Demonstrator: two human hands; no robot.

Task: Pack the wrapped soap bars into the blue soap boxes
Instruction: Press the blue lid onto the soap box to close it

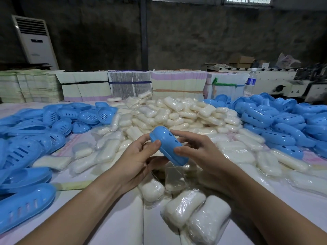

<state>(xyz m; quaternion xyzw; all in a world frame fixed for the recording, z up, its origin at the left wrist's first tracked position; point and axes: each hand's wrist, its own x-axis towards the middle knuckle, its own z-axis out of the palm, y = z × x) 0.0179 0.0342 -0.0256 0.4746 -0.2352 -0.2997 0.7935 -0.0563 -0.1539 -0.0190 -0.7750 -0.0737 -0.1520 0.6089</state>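
A closed blue soap box (166,144) is held tilted above the table between both hands. My left hand (138,160) grips its near-left side, thumb on the seam. My right hand (196,149) pinches its right end, thumb on the top shell and fingers behind. A big heap of wrapped white soap bars (177,114) covers the middle of the table, with more bars (196,216) right in front of me. Whether a bar is inside the held box is hidden.
Blue slotted box halves (35,142) pile up on the left, more blue shells (283,121) on the right. Bundles of flat cartons (129,85) line the table's far edge, with a water bottle (250,83) beside them. An air-conditioner unit (35,41) stands back left.
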